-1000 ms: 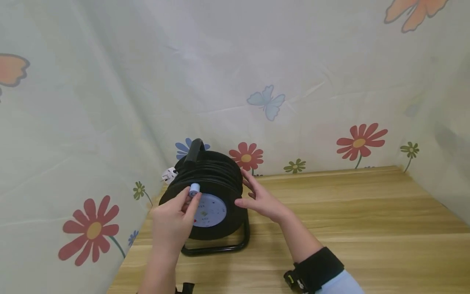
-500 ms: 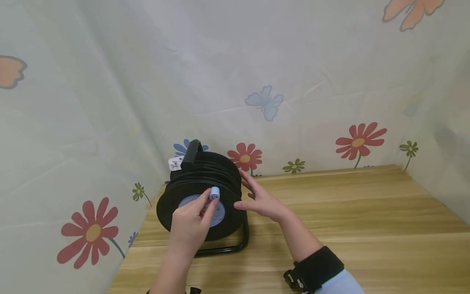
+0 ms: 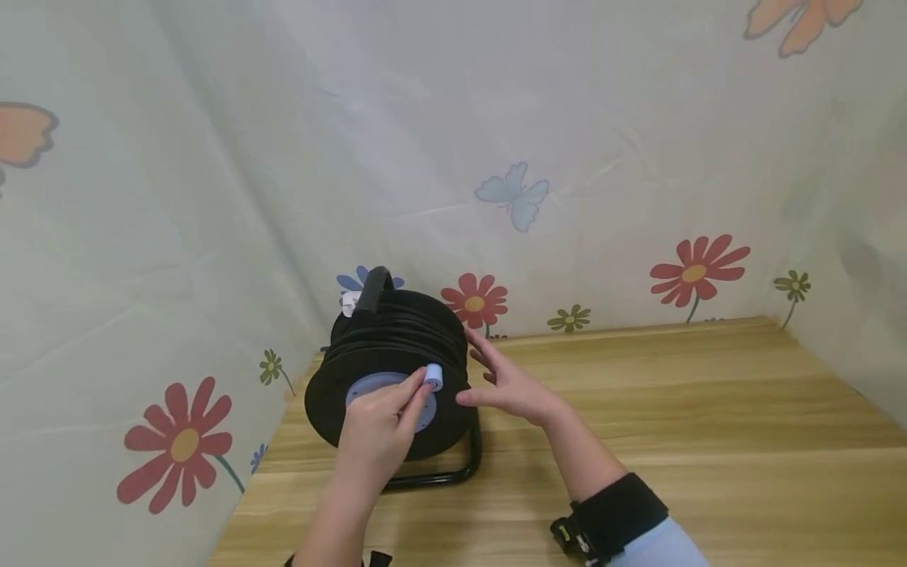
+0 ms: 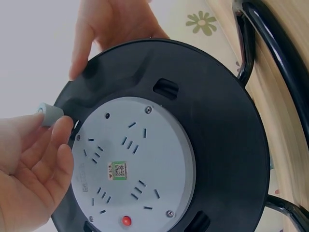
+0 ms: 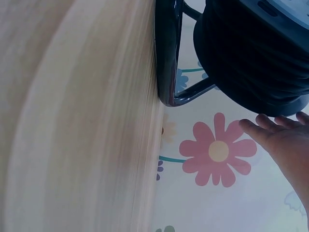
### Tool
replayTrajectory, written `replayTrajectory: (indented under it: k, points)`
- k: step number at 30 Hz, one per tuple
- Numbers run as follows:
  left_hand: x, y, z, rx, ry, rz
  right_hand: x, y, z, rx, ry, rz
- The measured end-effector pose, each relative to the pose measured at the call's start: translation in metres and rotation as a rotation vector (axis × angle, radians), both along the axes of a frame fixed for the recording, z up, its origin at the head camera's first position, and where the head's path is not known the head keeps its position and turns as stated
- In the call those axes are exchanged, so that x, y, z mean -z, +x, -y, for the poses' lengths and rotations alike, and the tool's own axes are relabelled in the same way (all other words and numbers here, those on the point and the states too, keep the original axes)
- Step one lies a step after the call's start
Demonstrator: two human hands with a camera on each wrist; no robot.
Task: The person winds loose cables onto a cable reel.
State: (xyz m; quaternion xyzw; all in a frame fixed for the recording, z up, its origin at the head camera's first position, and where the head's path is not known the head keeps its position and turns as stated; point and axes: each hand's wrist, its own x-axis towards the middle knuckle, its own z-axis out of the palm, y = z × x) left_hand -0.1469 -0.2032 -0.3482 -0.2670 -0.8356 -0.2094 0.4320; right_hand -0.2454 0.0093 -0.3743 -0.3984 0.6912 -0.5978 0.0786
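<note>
A black cable reel (image 3: 397, 339) stands on its tubular frame, wound with black cable. On its front disc is a pale round socket panel (image 4: 140, 159) with a red button. My left hand (image 3: 379, 425) pinches the small pale-blue winding knob (image 3: 434, 377) near the disc's upper right edge, between thumb and fingers. Beside the reel's right side is my right hand (image 3: 510, 387), its fingers spread and extended near the rim. In the right wrist view the right fingertips lie close to the drum's edge. A white plug (image 3: 350, 303) shows at the top left, by the carrying handle (image 3: 374, 293).
The reel rests toward the left of a wooden table (image 3: 638, 425). Behind and at both sides hangs a pale curtain (image 3: 397, 142) printed with flowers and butterflies. The reel's black support frame (image 3: 439, 479) reaches forward on the tabletop.
My left hand has carried the knob to the right across the disc's upper part, turning the drum. The white plug has risen from the left side to beside the handle. The right hand stays nearly still.
</note>
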Motion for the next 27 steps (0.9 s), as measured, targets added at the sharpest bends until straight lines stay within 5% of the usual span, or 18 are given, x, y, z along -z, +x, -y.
replayTrajectory:
  k: [20, 27]
  points:
    - [0.0067, -0.0012, -0.0064, -0.012, -0.045, 0.044, 0.0028, 0.0012, -0.0055, 0.005, 0.038, -0.01]
    - [0.0034, -0.0011, -0.0031, -0.006, 0.002, 0.045, -0.0045, 0.0068, -0.0096, 0.049, 0.041, -0.028]
